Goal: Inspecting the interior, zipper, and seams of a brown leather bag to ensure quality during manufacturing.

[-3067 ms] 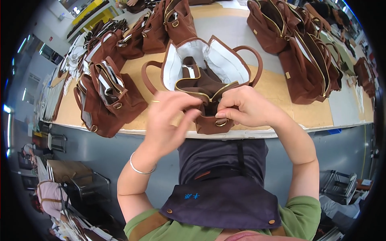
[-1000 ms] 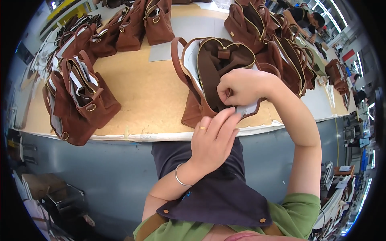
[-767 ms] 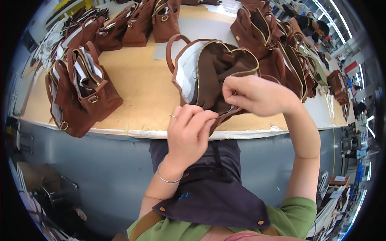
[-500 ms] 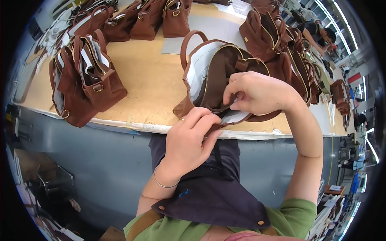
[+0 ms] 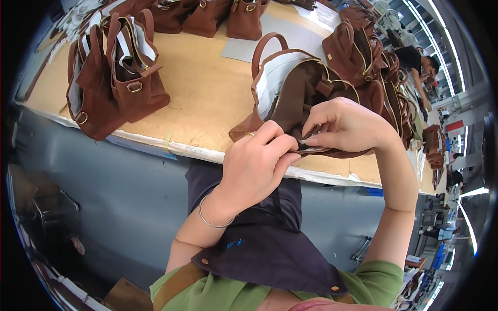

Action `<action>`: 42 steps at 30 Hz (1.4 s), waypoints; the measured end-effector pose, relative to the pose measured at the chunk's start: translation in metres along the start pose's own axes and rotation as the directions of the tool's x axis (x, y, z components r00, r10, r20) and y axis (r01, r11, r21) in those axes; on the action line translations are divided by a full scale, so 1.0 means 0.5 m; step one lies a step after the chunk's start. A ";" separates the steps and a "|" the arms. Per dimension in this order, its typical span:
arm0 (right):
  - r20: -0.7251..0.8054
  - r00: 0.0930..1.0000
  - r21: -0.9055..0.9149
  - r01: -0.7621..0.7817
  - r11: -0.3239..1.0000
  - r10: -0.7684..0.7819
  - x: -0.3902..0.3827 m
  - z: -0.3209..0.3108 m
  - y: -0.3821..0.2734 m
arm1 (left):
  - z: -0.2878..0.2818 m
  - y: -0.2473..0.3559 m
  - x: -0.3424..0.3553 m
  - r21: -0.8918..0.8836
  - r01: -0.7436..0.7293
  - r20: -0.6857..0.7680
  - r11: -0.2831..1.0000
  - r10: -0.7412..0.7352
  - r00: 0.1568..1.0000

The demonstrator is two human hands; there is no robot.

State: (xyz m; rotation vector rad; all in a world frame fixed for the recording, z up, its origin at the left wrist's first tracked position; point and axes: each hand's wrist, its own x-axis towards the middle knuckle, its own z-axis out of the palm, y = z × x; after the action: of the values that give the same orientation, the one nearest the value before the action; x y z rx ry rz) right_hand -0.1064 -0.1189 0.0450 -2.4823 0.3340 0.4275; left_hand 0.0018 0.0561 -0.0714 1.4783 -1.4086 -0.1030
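Note:
A brown leather handbag [image 5: 298, 96] lies at the table's near edge with its mouth open. Its dark brown lining, gold zipper and white inner backing show, and one handle stands up at the far left. My left hand [image 5: 259, 160] pinches the bag's near rim between thumb and fingers. Just right of it, my right hand [image 5: 350, 124] reaches over the opening, with thumb and index finger closed on the edge of the lining. The fingertips of both hands almost meet there. Whether a small part sits between the right fingertips is hidden.
Two brown handbags [image 5: 137, 88] stand upright at the table's left. More bags line the far side, and several crowd the right [image 5: 347, 49]. A grey sheet [image 5: 249, 49] lies on the tan table [image 5: 202, 88]. Another person [image 5: 415, 62] bends over work at the far right.
My view has turned a little, so the table now slants down to the right. My left hand has shifted closer to my right fingertips along the bag's rim.

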 end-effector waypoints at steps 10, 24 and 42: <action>0.029 0.998 0.065 -0.059 0.996 0.057 0.007 0.000 0.002 | 0.042 0.026 0.007 0.076 -0.144 -0.220 0.987 0.157 0.963; -0.027 0.999 0.012 0.034 0.999 -0.033 -0.002 0.012 0.007 | 0.007 0.036 -0.008 0.190 -0.041 -0.099 0.981 0.061 0.993; -0.008 0.996 0.103 0.087 0.991 -0.087 0.010 0.011 -0.002 | -0.007 0.001 0.005 0.175 -0.024 -0.042 0.984 0.032 0.999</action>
State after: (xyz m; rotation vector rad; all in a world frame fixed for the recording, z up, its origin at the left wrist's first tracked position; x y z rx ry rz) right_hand -0.1029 -0.1157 0.0393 -2.3872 0.2415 0.3611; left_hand 0.0045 0.0565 -0.0680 1.5932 -1.4304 0.0726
